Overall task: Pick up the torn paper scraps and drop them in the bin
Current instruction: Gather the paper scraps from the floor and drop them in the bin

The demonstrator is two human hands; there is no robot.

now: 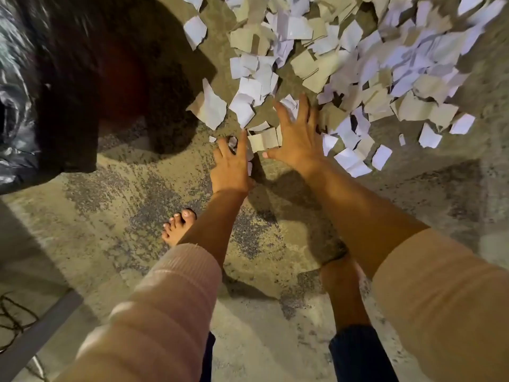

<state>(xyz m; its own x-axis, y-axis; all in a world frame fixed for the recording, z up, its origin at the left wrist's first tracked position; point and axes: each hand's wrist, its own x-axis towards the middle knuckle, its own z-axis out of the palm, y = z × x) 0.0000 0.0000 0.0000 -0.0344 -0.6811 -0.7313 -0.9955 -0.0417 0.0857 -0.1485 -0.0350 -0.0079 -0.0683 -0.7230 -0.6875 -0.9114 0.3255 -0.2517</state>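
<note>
The right hand [297, 136] is held wide, with the fingers straight and spread, and it is laid palm down on the near edge of the scraps [344, 64], well to the right of the bin [68, 106]. Its thumb is stretched toward the bin side. The left hand [230, 166] is also kept wide, the fingers spread and a little bent, and it is placed between the right hand and the bin, just beside the right hand. One grey scrap [264, 139] is seen between the two hands, touched by the right thumb and by the left forefinger. A small white scrap [232, 141] is seen between the left fingers. The scraps, white and grey-brown, are spread in a thick heap on the floor [137, 202], right of the bin and further away than the hands; the far ones are blurred. Both forearms are bare, and pale pink sleeves [170, 299] are pushed up toward the elbows. Two bare feet are set on the floor, the left foot [179, 227] nearer to the bin than the right foot [338, 279]. The bin is dark and blurred, and a shiny black bag [13, 106] is seen at its left side.
</note>
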